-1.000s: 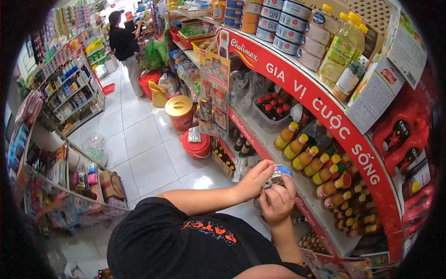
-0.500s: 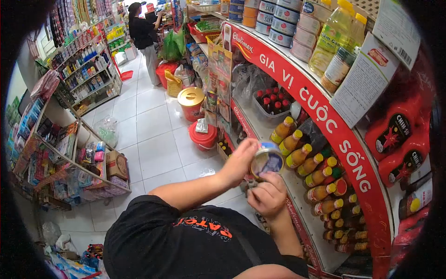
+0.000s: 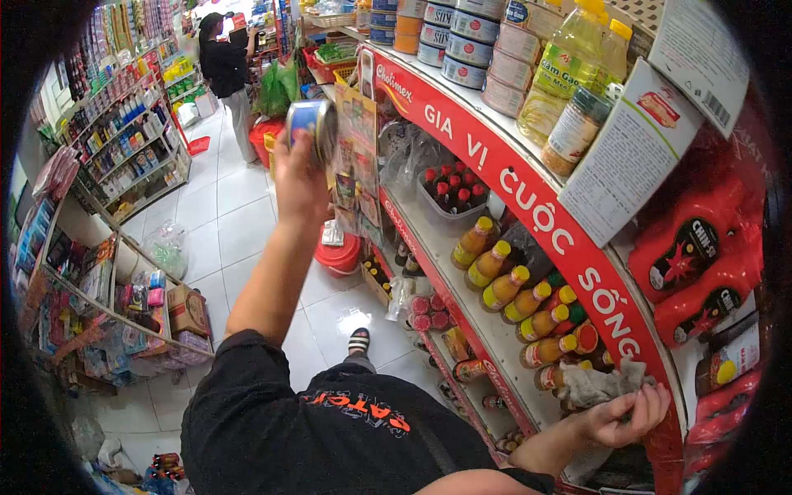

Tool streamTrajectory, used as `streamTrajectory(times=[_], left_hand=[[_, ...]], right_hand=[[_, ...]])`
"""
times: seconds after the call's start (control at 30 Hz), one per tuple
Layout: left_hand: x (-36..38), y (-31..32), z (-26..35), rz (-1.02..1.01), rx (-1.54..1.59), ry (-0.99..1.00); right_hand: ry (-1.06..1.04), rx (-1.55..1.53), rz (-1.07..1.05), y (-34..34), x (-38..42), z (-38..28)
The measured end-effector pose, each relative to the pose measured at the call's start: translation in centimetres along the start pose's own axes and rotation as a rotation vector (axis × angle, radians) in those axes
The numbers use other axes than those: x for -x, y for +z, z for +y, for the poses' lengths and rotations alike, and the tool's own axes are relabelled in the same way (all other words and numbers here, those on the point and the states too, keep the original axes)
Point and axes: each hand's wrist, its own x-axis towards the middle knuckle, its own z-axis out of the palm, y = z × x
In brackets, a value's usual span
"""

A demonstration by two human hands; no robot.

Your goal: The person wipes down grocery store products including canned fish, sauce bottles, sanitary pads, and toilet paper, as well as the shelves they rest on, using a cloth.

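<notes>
My left hand is raised above the aisle, its fingers wrapped round a round blue-and-gold tin can that is tilted on its side. At the right, my right hand is closed on a crumpled grey cloth. This cloth hangs in front of the yellow-capped sauce bottles, close to the red shelf edge. Stacked cans stand on the upper shelf, beside a bottle of yellow liquid and a jar.
A tub of red-capped bottles sits on the middle shelf. On the floor stands a red bucket. Another person stands farther down the aisle. A low rack of goods lines the left side, and white cards lean at upper right.
My hands have moved apart from the middle. The left has carried the tin can forward and up to the left; the right has swung out to the right with the grey cloth.
</notes>
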Motion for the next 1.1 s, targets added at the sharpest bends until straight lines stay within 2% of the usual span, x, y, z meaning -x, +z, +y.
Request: streamTrajectory(times=[0.1, 0.17, 0.2, 0.3, 0.37, 0.43, 0.47, 0.53, 0.63, 0.67, 0.77, 0.8, 0.9, 1.03, 1.07, 1.1], left_hand=[[-5.9, -0.2, -0.6, 0.025, 0.058, 0.086], [-10.8, -2.2, -1.6, -0.051, -0.004, 0.103], [-12.6, -1.7, -1.6, -0.092, -0.043, 0.105], [-17.0, 0.7, -2.0, 0.005, -0.234, 0.209], [-22.4, 0.4, -3.2, -0.131, -0.379, 0.411], [-26.8, 1.3, -3.5, -0.176, -0.690, 0.563], [-28.2, 2.0, -3.6, -0.185, -0.793, 0.593], [-30.3, 3.7, -4.0, -0.210, -1.003, 0.647], [-34.5, 5.1, -5.9, -0.323, -0.983, 0.698], [-34.5, 6.0, -5.9, -0.489, -0.638, 0.344], [-37.7, 6.2, -7.8, -0.507, -0.837, 0.419], [-36.9, 6.8, -7.4, -0.416, -1.025, 0.444], [-40.6, 5.7, -10.6, -0.572, -0.912, 0.403], [-42.0, 4.9, -12.7, -0.669, -0.805, 0.295], [-41.9, 4.9, -13.2, -0.641, -0.849, 0.366], [-41.9, 4.7, -13.4, -0.652, -0.826, 0.333]], right_hand=[[-0.046, 0.083, -0.094, -0.1, 0.2, 0.4], [-0.036, 0.183, -0.117, 0.0, 0.2, 0.3], [0.019, 0.258, -0.026, 1.3, -0.9, -1.2], [-0.027, 0.359, 0.010, 1.8, -0.9, -0.7], [-0.081, 0.398, 0.053, 2.5, -1.4, -0.6], [-0.013, 0.395, 0.084, 3.6, -2.3, -1.6], [-0.108, 0.575, 0.213, 5.2, -4.4, -2.4], [-0.111, 0.512, 0.175, 5.3, -4.6, -2.3], [-0.110, 0.506, 0.146, 5.3, -4.1, -1.9], [-0.114, 0.511, 0.139, 5.1, -4.0, -1.7], [-0.118, 0.493, 0.132, 5.5, -4.2, -1.7], [-0.115, 0.482, 0.136, 5.6, -4.1, -1.8], [-0.043, 0.469, 0.166, 5.5, -3.2, -1.6], [0.021, 0.464, 0.197, 5.7, -2.8, -1.7], [0.014, 0.478, 0.195, 5.7, -2.8, -1.6], [0.007, 0.493, 0.192, 5.8, -3.0, -1.8]])
